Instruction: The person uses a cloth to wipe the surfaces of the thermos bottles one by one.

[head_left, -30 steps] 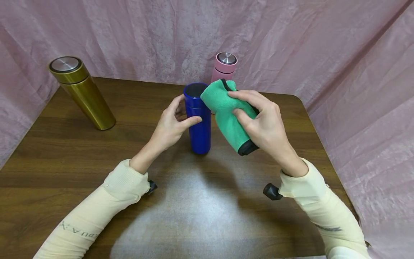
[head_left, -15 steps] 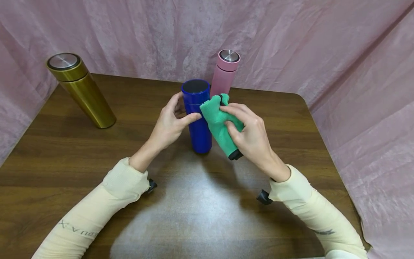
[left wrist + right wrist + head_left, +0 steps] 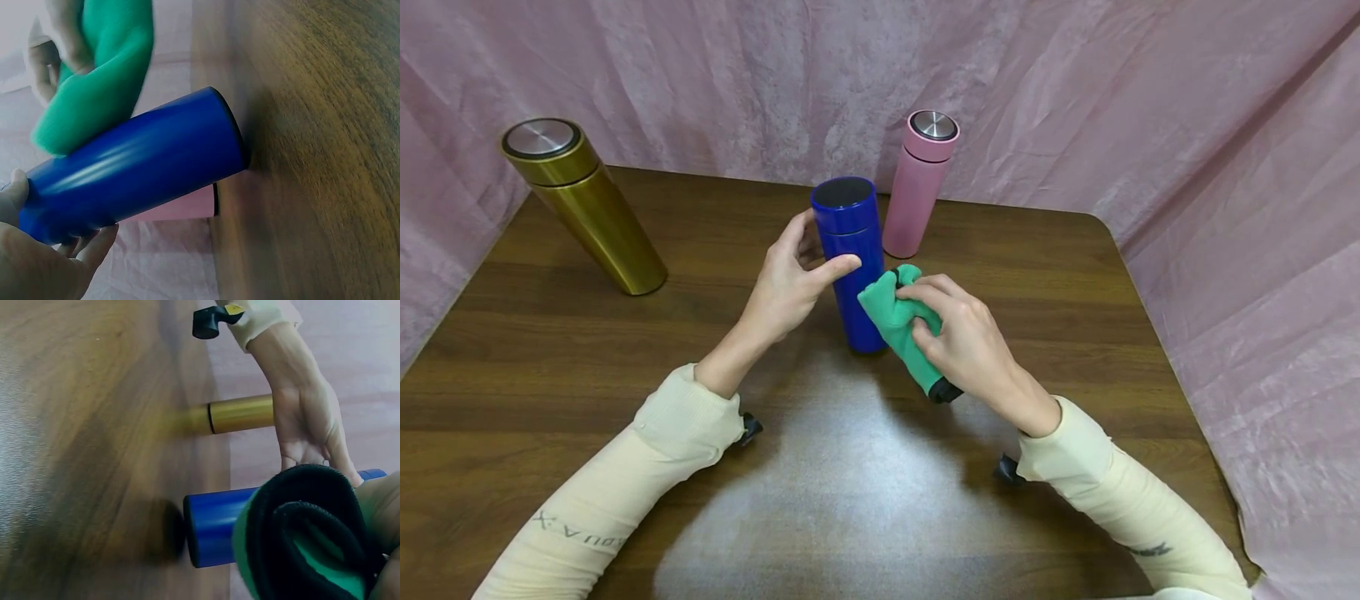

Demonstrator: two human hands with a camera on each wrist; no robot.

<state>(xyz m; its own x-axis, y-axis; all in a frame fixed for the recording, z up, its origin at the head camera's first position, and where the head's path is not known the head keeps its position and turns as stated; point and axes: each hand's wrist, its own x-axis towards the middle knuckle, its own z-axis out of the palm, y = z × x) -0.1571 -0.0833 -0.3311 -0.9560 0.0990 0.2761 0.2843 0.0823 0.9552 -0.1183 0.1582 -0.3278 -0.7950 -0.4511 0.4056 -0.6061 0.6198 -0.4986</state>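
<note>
My left hand grips a blue thermos bottle from its left side, thumb in front and fingers behind. The bottle is near upright with a dark top; I cannot tell whether its base touches the table. In my right hand is a bunched green cloth with black edging, pinched between thumb and fingers. The cloth lies against the lower right side of the blue bottle, as the left wrist view also shows on the green fabric. Its folded black edge hides part of the bottle in the right wrist view.
A gold thermos bottle stands at the left of the wooden table. Behind the blue one is a pink thermos bottle with a steel-topped lid. Pink curtains hang along the back and right edges.
My right hand has slid the cloth down along the blue bottle and slightly left. The blue bottle's top has shifted a little left with my left hand, and the pink bottle is now in fuller view.
</note>
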